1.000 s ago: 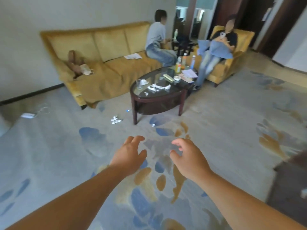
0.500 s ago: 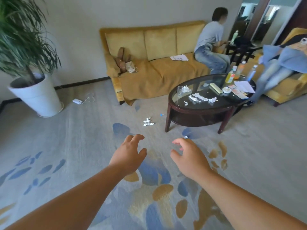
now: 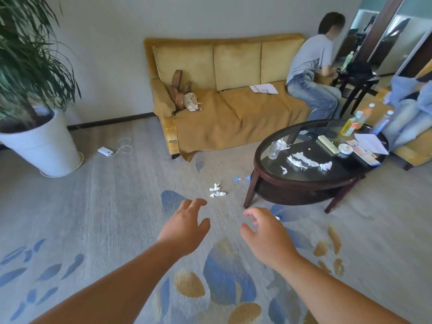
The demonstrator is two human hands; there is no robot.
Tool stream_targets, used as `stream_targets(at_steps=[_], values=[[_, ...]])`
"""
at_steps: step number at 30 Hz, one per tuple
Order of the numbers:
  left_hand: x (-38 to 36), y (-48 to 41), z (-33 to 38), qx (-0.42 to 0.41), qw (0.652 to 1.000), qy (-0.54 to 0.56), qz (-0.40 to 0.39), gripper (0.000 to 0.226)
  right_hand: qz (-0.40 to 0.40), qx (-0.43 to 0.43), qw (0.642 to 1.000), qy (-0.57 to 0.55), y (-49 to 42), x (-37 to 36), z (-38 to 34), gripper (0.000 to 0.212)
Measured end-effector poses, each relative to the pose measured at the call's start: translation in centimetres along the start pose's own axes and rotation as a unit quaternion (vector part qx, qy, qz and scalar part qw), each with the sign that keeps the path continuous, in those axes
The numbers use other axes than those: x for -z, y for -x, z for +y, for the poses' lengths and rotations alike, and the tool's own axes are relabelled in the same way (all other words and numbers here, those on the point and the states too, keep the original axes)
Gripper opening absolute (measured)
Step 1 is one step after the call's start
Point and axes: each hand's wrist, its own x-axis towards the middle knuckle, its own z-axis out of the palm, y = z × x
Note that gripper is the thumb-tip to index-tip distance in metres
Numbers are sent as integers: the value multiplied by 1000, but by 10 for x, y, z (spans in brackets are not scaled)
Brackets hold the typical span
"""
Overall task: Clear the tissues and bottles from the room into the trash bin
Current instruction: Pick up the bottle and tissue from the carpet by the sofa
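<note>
Crumpled white tissues (image 3: 217,190) lie on the carpet just beyond my left hand (image 3: 184,228), which is open and empty. My right hand (image 3: 266,235) is open too, fingers curled, holding nothing. A clear bottle with a blue cap (image 3: 243,178) lies on the floor by the coffee table's leg. More torn tissues (image 3: 304,161) are spread on the glass top of the oval coffee table (image 3: 259,146). Upright bottles (image 3: 354,121) stand at the table's far side, with another bottle (image 3: 383,121) beside them. No trash bin is in view.
A yellow sofa (image 3: 233,113) with a brown bag and papers stands against the wall; a person sits at its right end. A second person sits in an armchair at far right. A potted plant in a white pot (image 3: 44,146) is at left, a charger with cable (image 3: 106,151) nearby.
My view has swung left and moved closer: the plant came into view, and the floor tissues and table are nearer. Both hands stay open in front of me.
</note>
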Motion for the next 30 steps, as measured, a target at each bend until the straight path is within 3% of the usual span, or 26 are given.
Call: stream_targets(at_steps=[8, 30], values=[[14, -86, -17, 4, 1000, 18, -11, 46, -13, -3, 1000, 1, -90, -6, -13, 34], [2, -327, 19, 21, 1000, -15, -12, 44, -36, 6, 999, -32, -334, 37, 42, 32]])
